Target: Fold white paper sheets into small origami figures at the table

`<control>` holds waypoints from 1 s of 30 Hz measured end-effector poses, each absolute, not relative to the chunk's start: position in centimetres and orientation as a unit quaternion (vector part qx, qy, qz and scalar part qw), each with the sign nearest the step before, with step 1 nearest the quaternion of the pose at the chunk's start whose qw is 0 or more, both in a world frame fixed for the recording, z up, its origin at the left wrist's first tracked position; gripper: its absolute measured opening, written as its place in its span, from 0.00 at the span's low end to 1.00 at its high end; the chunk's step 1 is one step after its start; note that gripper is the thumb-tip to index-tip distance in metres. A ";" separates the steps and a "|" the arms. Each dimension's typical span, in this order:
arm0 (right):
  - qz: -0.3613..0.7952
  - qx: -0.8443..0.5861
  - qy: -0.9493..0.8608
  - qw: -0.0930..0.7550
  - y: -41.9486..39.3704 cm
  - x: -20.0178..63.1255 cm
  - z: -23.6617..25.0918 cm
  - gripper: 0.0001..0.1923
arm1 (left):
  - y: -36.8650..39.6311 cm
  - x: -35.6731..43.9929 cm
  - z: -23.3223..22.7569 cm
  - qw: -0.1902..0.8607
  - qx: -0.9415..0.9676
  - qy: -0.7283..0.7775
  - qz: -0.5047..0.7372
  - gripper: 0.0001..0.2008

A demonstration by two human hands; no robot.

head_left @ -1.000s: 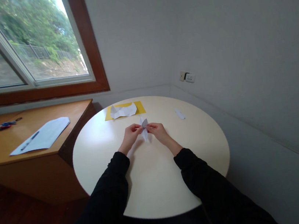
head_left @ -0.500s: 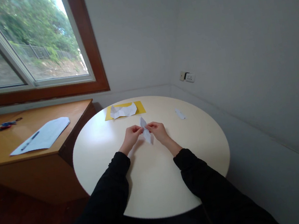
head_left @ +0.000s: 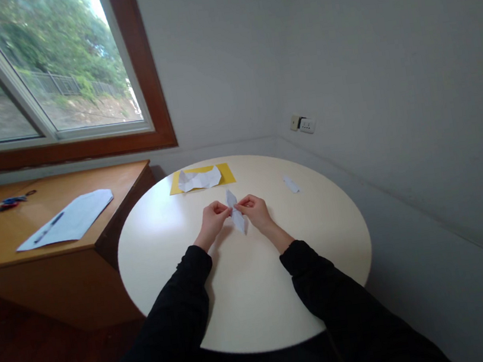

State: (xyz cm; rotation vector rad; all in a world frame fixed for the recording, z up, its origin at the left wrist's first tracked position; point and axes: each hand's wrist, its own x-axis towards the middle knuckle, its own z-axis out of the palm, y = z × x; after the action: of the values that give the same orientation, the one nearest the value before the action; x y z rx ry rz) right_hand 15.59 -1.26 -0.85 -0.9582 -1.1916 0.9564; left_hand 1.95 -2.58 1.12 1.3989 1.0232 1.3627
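A small folded white paper piece (head_left: 236, 213) is pinched between both hands over the middle of a round cream table (head_left: 175, 256). My left hand (head_left: 213, 219) grips its left side and my right hand (head_left: 253, 210) grips its right side, fingertips almost meeting. The paper's points stick out above and below the fingers. Both arms wear black sleeves.
A yellow sheet (head_left: 226, 173) with a crumpled white paper (head_left: 199, 179) lies at the table's far edge, and a small white scrap (head_left: 290, 184) sits to the right. A wooden desk (head_left: 15, 231) on the left holds a white sheet with a pen (head_left: 67, 218) and scissors (head_left: 4, 203). Walls close in on the right.
The folded paper has turned a little in my fingers and now reads as a narrow strip; the upper flap seen a second ago has flattened. Both hands stay in place.
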 end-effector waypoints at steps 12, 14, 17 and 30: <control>0.427 -0.404 -0.517 0.622 -1.6 15.4 -0.1 0.14 | -1.6 2.0 0.6 0.411 0.621 0.352 0.567 0.06; 0.428 -0.400 -0.515 0.626 -1.4 15.4 -0.3 0.14 | -1.7 2.0 0.6 0.406 0.621 0.362 0.564 0.06; 0.443 -0.395 -0.498 0.632 -1.1 15.4 -0.5 0.14 | -2.0 2.0 0.8 0.402 0.615 0.389 0.556 0.07; 0.527 -0.359 -0.465 0.614 -1.8 15.6 -0.1 0.20 | -2.8 1.7 1.6 0.420 0.608 0.400 0.542 0.19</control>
State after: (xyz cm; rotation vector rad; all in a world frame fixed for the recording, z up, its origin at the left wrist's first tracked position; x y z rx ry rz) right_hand 15.62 -1.81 -0.08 -0.8282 -1.0718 1.2146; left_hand 1.69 -2.78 1.58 1.5236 1.0037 1.3594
